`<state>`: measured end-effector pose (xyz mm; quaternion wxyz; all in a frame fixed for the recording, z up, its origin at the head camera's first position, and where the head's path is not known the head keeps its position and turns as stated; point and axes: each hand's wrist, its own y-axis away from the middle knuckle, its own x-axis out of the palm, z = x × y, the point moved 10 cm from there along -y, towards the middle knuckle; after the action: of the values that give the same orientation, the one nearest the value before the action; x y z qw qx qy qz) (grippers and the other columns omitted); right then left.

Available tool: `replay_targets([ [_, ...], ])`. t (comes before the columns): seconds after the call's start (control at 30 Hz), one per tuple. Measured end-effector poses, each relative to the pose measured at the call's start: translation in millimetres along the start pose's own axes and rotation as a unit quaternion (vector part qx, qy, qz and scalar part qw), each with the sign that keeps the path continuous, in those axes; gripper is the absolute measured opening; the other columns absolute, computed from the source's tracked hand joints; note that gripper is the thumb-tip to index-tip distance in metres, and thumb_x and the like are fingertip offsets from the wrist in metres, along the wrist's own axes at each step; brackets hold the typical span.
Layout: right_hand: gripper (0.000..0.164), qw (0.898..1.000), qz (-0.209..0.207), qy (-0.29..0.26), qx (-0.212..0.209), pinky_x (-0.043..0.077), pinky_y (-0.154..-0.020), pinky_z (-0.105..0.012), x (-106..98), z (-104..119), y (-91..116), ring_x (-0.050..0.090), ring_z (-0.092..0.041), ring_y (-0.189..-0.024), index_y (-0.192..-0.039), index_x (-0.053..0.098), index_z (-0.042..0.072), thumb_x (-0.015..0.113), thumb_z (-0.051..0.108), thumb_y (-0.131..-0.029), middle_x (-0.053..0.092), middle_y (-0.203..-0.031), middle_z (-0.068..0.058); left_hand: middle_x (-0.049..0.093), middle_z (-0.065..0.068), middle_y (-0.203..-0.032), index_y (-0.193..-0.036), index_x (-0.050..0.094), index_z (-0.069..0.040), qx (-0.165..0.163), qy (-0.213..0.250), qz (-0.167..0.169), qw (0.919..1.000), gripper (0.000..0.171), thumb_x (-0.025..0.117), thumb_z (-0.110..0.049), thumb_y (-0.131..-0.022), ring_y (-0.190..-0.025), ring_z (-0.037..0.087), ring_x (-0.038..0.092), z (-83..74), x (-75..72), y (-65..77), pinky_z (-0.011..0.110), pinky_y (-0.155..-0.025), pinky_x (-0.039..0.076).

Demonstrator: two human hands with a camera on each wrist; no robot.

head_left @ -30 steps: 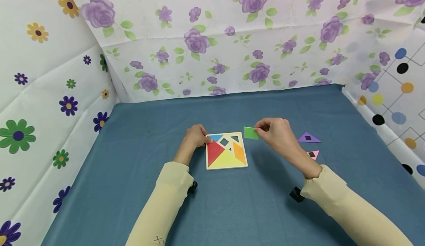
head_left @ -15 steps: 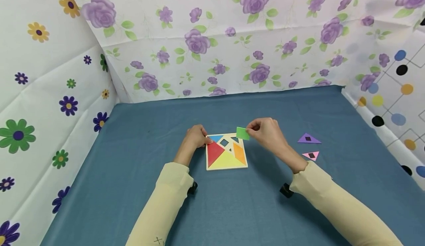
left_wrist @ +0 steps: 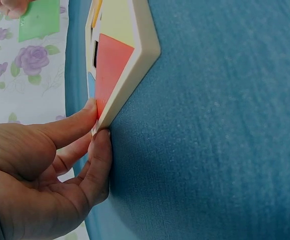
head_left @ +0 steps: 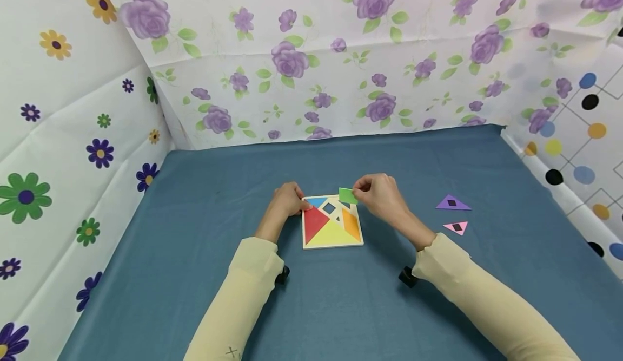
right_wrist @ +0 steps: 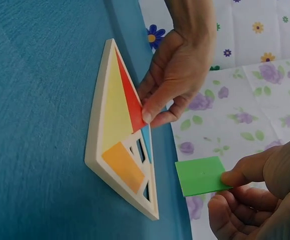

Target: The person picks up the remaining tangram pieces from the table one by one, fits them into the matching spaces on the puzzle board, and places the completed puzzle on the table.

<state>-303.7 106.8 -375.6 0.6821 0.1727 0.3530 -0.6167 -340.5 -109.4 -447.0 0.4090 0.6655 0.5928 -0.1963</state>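
Green piece (head_left: 346,195) — in right hand (head_left: 381,195)

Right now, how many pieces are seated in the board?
4: blue piece at far left, red piece along the left, yellow piece along the near edge, orange piece at right. No others appear hidden.

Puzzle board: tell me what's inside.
The puzzle board holds a red piece, yellow piece, orange piece and blue piece, plus three openings. The left hand covers one corner, hiding what's beneath.
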Motion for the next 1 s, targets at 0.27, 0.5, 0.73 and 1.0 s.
replay_targets([
  [0.27, 0.009, 1.000, 0.003, -0.006, 0.010, 0.050, -0.060, -0.032, 11.3, -3.7, -4.0, 0.061, -0.019, -0.066, -0.095, 0.079, 0.001, 0.071, 0.006, -0.096, 0.074, -0.087, -0.010, 0.059, 0.013, -0.097, -0.108, 0.064, -0.004, -0.001, 0.000, -0.003, 1.0000, 0.028, 0.083, -0.017, -0.090, -0.086, 0.023, 0.059, -0.9, -1.5, 1.3, 0.032, -0.074, 0.050],
  [0.5, 0.009, 1.000, 0.001, -0.010, 0.008, 0.050, -0.059, -0.030, 19.2, -3.8, -6.6, 0.062, -0.017, -0.063, -0.094, 0.080, 0.001, 0.071, 0.005, -0.095, 0.075, -0.087, -0.011, 0.060, 0.012, -0.094, -0.108, 0.064, -0.004, -0.003, -0.004, 0.001, 1.0000, 0.029, 0.083, -0.018, -0.090, -0.081, 0.020, 0.059, -1.2, -1.3, 1.9, 0.032, -0.073, 0.049],
  [0.73, 0.011, 0.999, 0.017, -0.027, 0.022, 0.053, -0.057, -0.031, 28.1, -4.9, -7.2, 0.063, -0.015, -0.060, -0.095, 0.080, 0.000, 0.070, 0.006, -0.096, 0.075, -0.086, -0.011, 0.060, 0.011, -0.092, -0.108, 0.064, -0.004, 0.000, -0.004, 0.005, 1.0000, 0.029, 0.083, -0.018, -0.091, -0.082, 0.021, 0.059, -0.7, -0.1, 1.5, 0.032, -0.071, 0.049],
  [1.0, 0.012, 0.998, 0.028, -0.040, 0.033, 0.055, -0.058, -0.031, 35.6, -6.4, -7.9, 0.062, -0.016, -0.058, -0.094, 0.079, 0.000, 0.068, 0.005, -0.097, 0.075, -0.084, -0.011, 0.059, 0.013, -0.095, -0.106, 0.064, -0.005, 0.002, -0.002, 0.004, 1.0000, 0.028, 0.083, -0.018, -0.091, -0.100, 0.025, 0.056, -0.7, -0.6, 1.3, 0.034, -0.075, 0.050],
])
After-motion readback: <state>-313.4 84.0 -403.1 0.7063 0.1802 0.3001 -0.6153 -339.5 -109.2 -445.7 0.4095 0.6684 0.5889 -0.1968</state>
